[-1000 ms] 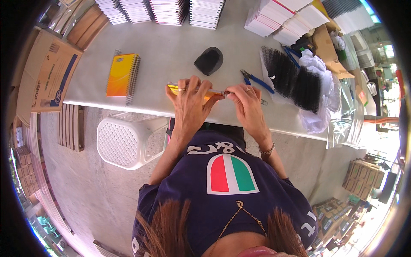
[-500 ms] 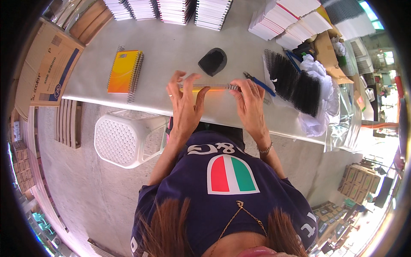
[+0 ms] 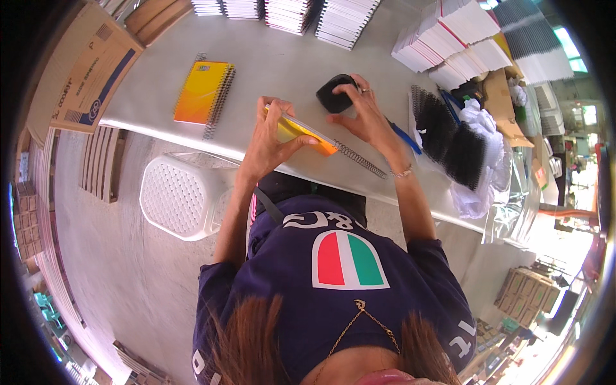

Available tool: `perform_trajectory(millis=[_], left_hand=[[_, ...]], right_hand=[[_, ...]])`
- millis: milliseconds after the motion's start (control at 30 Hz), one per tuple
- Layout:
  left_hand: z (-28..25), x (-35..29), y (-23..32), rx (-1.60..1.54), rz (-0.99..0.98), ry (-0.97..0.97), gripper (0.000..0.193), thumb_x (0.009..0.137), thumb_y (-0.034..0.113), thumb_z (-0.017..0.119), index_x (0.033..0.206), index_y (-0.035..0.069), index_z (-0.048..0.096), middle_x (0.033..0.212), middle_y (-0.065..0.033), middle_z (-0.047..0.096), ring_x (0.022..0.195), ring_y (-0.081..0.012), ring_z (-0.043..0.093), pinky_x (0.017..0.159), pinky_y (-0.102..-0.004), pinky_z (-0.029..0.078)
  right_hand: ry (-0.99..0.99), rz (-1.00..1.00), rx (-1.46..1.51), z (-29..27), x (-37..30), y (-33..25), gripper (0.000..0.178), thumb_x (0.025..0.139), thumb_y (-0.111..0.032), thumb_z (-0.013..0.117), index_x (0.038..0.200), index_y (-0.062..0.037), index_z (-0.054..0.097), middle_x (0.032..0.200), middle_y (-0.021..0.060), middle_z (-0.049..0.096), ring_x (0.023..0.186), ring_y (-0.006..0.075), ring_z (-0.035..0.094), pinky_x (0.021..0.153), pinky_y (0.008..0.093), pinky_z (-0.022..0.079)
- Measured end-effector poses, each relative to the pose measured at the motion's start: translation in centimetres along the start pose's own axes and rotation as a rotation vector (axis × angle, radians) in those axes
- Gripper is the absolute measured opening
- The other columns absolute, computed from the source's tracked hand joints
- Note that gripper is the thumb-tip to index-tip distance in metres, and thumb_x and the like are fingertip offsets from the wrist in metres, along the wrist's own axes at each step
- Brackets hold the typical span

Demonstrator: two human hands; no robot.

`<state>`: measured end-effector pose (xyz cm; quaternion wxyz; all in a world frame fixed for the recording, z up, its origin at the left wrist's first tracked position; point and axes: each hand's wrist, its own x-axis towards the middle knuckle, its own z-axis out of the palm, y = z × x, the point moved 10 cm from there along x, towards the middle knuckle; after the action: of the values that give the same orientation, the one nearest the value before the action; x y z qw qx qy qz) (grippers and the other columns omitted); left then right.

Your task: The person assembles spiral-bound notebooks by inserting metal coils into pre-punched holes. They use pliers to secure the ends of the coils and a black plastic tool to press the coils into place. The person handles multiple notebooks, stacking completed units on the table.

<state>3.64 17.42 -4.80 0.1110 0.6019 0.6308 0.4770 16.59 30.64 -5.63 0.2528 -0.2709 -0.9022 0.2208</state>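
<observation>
My left hand (image 3: 268,146) is closed on a small yellow-orange notebook (image 3: 326,148), held tilted with its bound edge up. A metal spiral coil (image 3: 360,160) runs from that edge and sticks out well past the notebook's right end. My right hand (image 3: 372,119) has its thumb and fingers apart at the near right side of a rounded black object (image 3: 330,97) on the table. Its fingertips overlap that object's edge; whether they touch it I cannot tell. A second yellow-orange notebook (image 3: 200,96) lies at the left, a coil along its right edge.
Blue-handled pliers (image 3: 405,138) lie right of my right hand, partly hidden by it. Beyond them are black coils (image 3: 449,138) and crumpled white paper (image 3: 475,115). Stacks of notebooks (image 3: 346,22) line the table's far side. A carton (image 3: 90,77) stands left, a white stool (image 3: 176,196) below.
My right hand has let go of the coil end and moved up to the black object. The notebook in my left hand has tilted, its right end now lower, with the coil's free length showing.
</observation>
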Motion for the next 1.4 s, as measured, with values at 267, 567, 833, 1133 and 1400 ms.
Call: perform_trajectory(millis=[267, 567, 833, 1133, 1400], left_hand=[[0.3, -0.4, -1.2, -0.082, -0.04, 0.073, 0.077, 0.056, 0.031, 0.095, 0.109, 0.005, 0.045, 0.106, -0.0095, 0.046, 0.104, -0.0289, 0.047, 0.087, -0.0411, 0.045], [0.8, -0.6, -1.9, -0.108, -0.047, 0.05, 0.076, 0.056, 0.027, 0.096, 0.107, 0.006, 0.044, 0.104, -0.0099, 0.045, 0.1, -0.0296, 0.049, 0.089, -0.0397, 0.044], [2.3, -1.3, -3.7, -0.3, -0.13, -0.028, 0.072, 0.057, 0.021, 0.096, 0.103, 0.008, 0.042, 0.101, -0.0079, 0.045, 0.099, -0.025, 0.049, 0.091, -0.0346, 0.042], [2.6, -1.8, -3.2, -0.38, -0.079, -0.079, 0.076, 0.059, 0.018, 0.096, 0.107, 0.01, 0.038, 0.103, -0.0071, 0.042, 0.101, -0.0221, 0.046, 0.093, -0.0326, 0.039], [2.6, -1.4, -2.5, -0.401, -0.158, -0.104, 0.104, 0.058, 0.015, 0.095, 0.137, 0.006, 0.028, 0.106, -0.0073, 0.039, 0.103, -0.0212, 0.043, 0.092, -0.0317, 0.037]], right_hand=[[-0.599, 0.283, 1.041, -0.2, -3.9, -1.0, 0.031, 0.077, -0.022, 0.082, 0.098, -0.0044, 0.068, 0.134, 0.0157, 0.054, 0.127, 0.0266, 0.051, 0.108, 0.0373, 0.037], [-0.52, 0.403, 1.254, -0.7, -6.3, -1.1, 0.025, 0.078, -0.015, 0.08, 0.095, -0.0024, 0.067, 0.139, 0.0158, 0.053, 0.123, 0.0198, 0.052, 0.104, 0.03, 0.039], [-0.487, 0.336, 1.125, -2.1, -6.6, -3.1, 0.035, 0.073, -0.025, 0.087, 0.089, -0.003, 0.064, 0.143, 0.0229, 0.045, 0.127, 0.025, 0.049, 0.106, 0.035, 0.034], [-0.446, 0.362, 0.969, -1.6, -5.8, -2.1, 0.029, 0.074, -0.016, 0.086, 0.09, -0.0022, 0.067, 0.145, 0.0176, 0.043, 0.123, 0.0185, 0.05, 0.099, 0.0291, 0.041], [-0.491, 0.417, 0.983, -0.8, -5.9, -3.0, 0.033, 0.072, -0.023, 0.087, 0.088, -0.0034, 0.066, 0.135, 0.0131, 0.047, 0.119, 0.0169, 0.052, 0.096, 0.0304, 0.044]])
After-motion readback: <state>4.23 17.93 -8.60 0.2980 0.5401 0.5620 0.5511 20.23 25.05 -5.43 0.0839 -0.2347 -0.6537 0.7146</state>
